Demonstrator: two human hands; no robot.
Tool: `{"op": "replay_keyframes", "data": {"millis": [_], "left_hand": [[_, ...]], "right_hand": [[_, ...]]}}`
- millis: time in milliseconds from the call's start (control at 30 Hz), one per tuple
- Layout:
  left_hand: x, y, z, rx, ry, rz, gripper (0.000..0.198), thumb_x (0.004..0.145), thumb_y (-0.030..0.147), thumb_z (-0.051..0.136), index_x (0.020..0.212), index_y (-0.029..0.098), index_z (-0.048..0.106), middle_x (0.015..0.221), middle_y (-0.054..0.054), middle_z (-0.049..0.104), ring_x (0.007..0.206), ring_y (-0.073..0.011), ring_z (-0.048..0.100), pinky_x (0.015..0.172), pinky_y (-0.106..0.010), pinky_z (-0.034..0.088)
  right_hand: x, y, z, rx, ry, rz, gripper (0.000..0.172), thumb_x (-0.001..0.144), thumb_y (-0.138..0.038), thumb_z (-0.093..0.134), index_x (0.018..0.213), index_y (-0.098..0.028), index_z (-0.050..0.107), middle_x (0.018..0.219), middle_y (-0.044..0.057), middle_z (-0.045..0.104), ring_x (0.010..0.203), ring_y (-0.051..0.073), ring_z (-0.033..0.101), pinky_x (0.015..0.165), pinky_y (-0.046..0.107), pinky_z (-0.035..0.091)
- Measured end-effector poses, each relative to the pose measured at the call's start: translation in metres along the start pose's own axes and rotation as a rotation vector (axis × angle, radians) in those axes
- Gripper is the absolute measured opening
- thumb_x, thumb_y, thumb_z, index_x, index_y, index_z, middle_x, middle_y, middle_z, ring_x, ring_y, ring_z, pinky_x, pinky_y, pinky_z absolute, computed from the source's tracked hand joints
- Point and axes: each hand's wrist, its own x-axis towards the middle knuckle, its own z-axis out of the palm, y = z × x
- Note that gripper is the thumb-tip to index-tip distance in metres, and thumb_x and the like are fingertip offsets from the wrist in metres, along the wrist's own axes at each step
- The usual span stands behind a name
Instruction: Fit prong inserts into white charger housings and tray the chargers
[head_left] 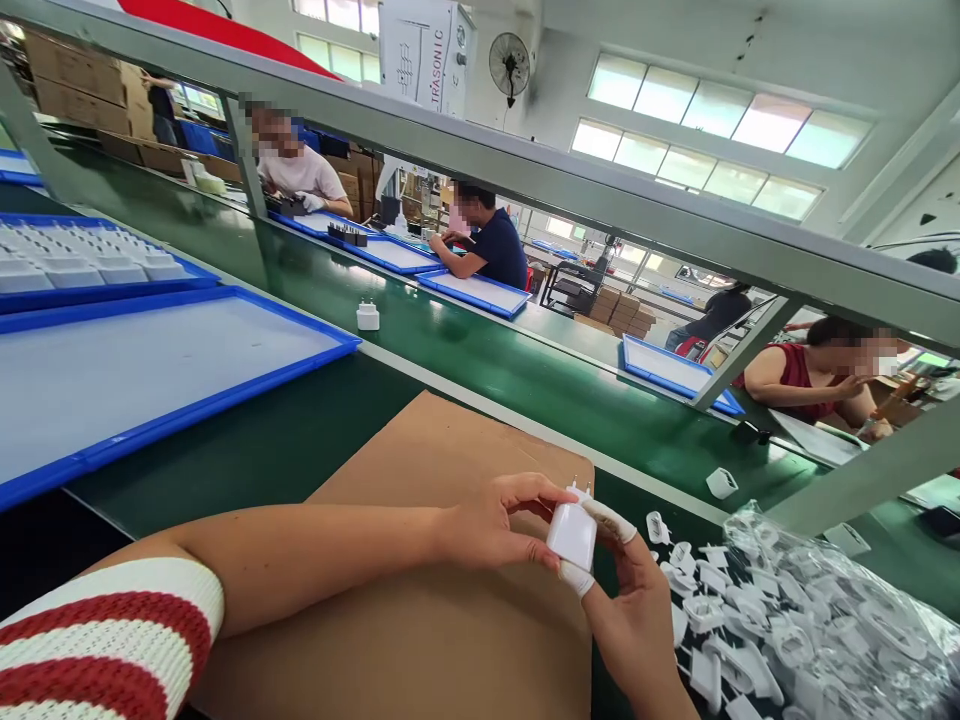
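A white two-pin charger plug (572,537) is held above a sheet of brown cardboard (420,600), its metal pins pointing up. My left hand (502,525) pinches it from the left between thumb and fingertips. From the right, my right hand (626,590) grips the same plug; its thumb and a finger wear white finger covers. Beside my right hand lies a heap of white plastic plug parts (720,610), partly spilling from a clear plastic bag (847,580).
At left, a blue-rimmed tray (180,390) lies before another tray (97,290) holding rows of white chargers. One charger (367,315) stands on the green conveyor belt (465,350); another white piece (721,484) lies farther right. A metal frame bar (525,150) crosses above. Several people sit opposite.
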Motion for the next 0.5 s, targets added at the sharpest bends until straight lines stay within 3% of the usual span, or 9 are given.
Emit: {"op": "replay_keyframes", "data": {"millis": [167, 267, 367, 500], "left_hand": [[-0.003, 0.001, 0.011, -0.023, 0.062, -0.075, 0.058, 0.079, 0.036, 0.095, 0.131, 0.018, 0.075, 0.116, -0.011, 0.074, 0.108, -0.0256, 0.074, 0.104, -0.039, 0.060], [0.002, -0.011, 0.013, -0.122, 0.096, -0.193, 0.064, 0.077, 0.044, 0.096, 0.130, 0.017, 0.074, 0.116, -0.012, 0.074, 0.107, -0.0251, 0.073, 0.102, -0.040, 0.059], [0.008, -0.024, 0.009, -0.311, 0.042, -0.312, 0.073, 0.072, 0.050, 0.098, 0.132, 0.018, 0.070, 0.120, -0.012, 0.074, 0.110, -0.0247, 0.071, 0.101, -0.040, 0.057], [0.010, -0.035, 0.001, -0.379, 0.070, -0.449, 0.063, 0.075, 0.054, 0.095, 0.117, 0.018, 0.065, 0.106, -0.008, 0.075, 0.095, -0.0202, 0.072, 0.090, -0.035, 0.055]], "right_hand": [[-0.003, -0.002, -0.002, -0.036, 0.045, 0.014, 0.050, 0.079, -0.036, 0.085, 0.127, -0.024, 0.076, 0.127, 0.013, 0.079, 0.117, 0.034, 0.075, 0.101, 0.048, 0.062], [0.006, 0.007, -0.006, -0.025, -0.011, 0.071, 0.054, 0.076, -0.035, 0.087, 0.127, -0.023, 0.075, 0.124, 0.013, 0.080, 0.114, 0.034, 0.076, 0.100, 0.049, 0.062], [0.012, 0.015, -0.002, -0.083, 0.052, 0.076, 0.054, 0.077, -0.038, 0.084, 0.128, -0.023, 0.073, 0.124, 0.012, 0.079, 0.113, 0.033, 0.074, 0.098, 0.049, 0.061], [0.011, 0.022, 0.005, -0.305, 0.068, 0.015, 0.040, 0.080, -0.036, 0.076, 0.118, -0.026, 0.075, 0.110, 0.009, 0.076, 0.096, 0.030, 0.070, 0.080, 0.043, 0.061]]}}
